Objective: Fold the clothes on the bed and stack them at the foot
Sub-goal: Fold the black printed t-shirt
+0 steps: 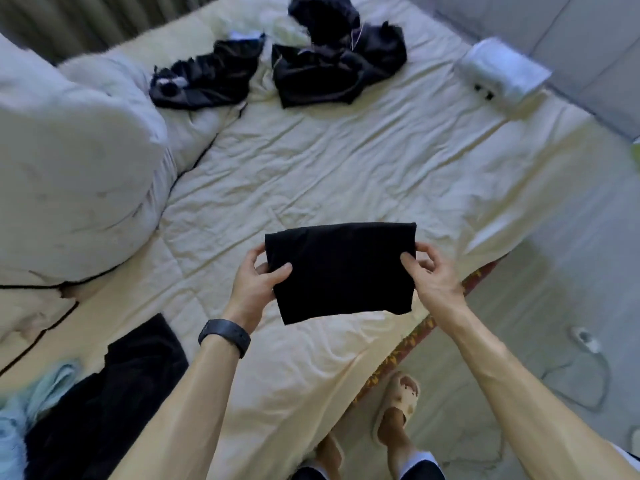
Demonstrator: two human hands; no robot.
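Cream bed [311,161], left hand [258,282], right hand [431,275] gripping folded black garment [341,271]

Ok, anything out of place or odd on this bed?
Nothing spilled or damaged. A dark garment and a dark heap lie crumpled, unfolded, at the far side, and the sheet leaves the patterned mattress edge bare on the right.

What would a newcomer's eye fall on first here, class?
The folded black garment stands out, held above the near bed edge by the left grip and the right grip. Beyond it, crumpled dark clothes lie at the far side of the pale sheet, and a bulky white duvet is bunched on the left.
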